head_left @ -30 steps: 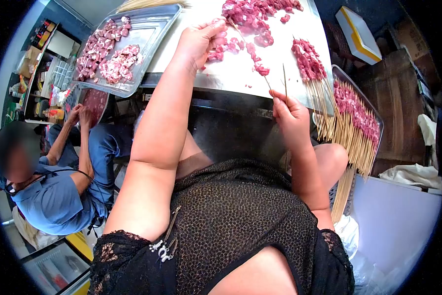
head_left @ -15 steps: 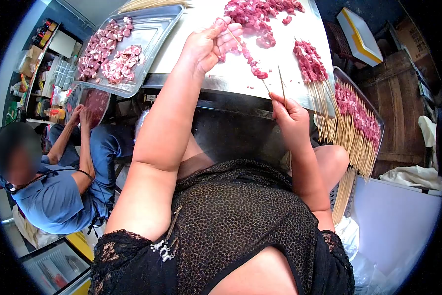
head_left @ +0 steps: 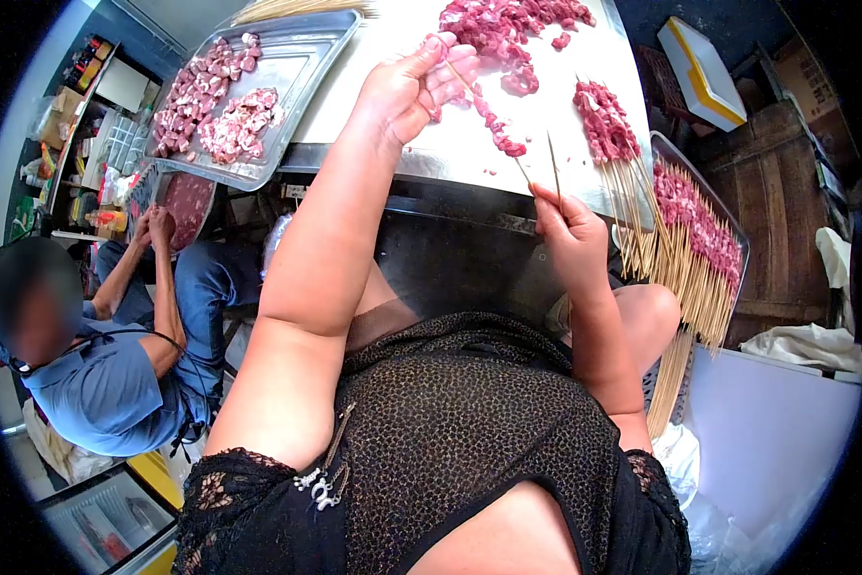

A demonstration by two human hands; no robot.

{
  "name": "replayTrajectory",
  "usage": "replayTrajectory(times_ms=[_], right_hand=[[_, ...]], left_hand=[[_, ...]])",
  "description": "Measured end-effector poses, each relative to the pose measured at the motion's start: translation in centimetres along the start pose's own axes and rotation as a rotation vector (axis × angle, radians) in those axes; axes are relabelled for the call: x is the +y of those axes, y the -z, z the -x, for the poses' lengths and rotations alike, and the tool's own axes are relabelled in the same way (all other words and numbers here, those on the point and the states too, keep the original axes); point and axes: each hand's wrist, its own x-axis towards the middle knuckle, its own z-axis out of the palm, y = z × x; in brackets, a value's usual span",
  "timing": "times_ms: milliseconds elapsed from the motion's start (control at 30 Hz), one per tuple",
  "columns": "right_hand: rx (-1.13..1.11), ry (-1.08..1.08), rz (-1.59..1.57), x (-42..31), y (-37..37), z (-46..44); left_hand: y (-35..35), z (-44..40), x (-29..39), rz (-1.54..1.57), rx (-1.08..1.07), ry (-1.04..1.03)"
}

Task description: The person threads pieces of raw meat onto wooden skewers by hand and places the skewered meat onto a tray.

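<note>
My right hand (head_left: 572, 230) is closed on the lower end of a skewer threaded with red meat (head_left: 496, 127); a second, bare stick (head_left: 554, 165) also rises from its fingers. The top of the meat skewer meets my left hand (head_left: 414, 88), whose thumb and index finger pinch near its tip, while the other fingers lie spread, palm up. Beyond my hands a pile of raw meat pieces (head_left: 493, 29) lies on the white tabletop (head_left: 345, 123). To the right, finished-looking meat skewers (head_left: 605, 125) rest in a bunch, their sticks over the table edge.
A metal tray (head_left: 302, 72) with pale meat chunks stands at the left. Many meat skewers (head_left: 695, 235) fill a tray at the right. A seated person (head_left: 115, 383) in blue works beside a red-filled container (head_left: 189, 206). A white-and-yellow box (head_left: 701, 72) is at the back right.
My left hand's fingers have opened from a more closed grip, and the hand has shifted slightly right. My right hand stays on the skewer with little movement. The other person's hands shifted slightly.
</note>
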Motion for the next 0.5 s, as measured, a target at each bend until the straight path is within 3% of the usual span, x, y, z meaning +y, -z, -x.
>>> replayTrajectory(times_ms=[500], right_hand=[[-0.023, -0.016, -0.012, -0.21, 0.09, -0.9]], left_hand=[[-0.33, 0.28, -0.78, -0.006, -0.098, 0.058]])
